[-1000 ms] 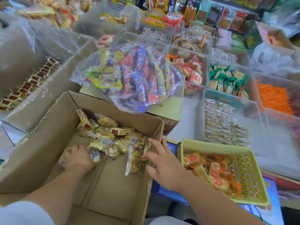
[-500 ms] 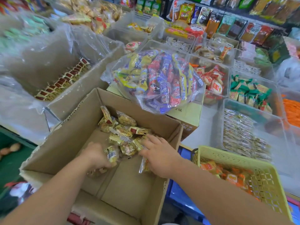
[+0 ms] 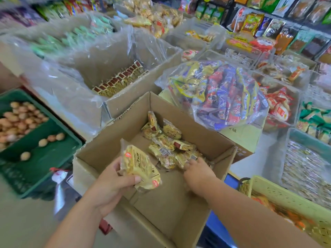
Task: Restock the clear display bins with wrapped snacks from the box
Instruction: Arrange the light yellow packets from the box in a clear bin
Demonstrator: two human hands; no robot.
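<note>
Over box (image 3: 179,109): left hand (image 3: 111,183) grips snack (image 3: 140,167); right hand (image 3: 198,175) palm-down on pile (image 3: 170,146).

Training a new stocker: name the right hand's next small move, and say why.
Probably close the right hand on part of the loose pile and lift it out. It sits down in that pile at the far side of the cardboard box, its grip on anything unclear, while the left hand already holds a yellow wrapped snack raised above the box floor.
</note>
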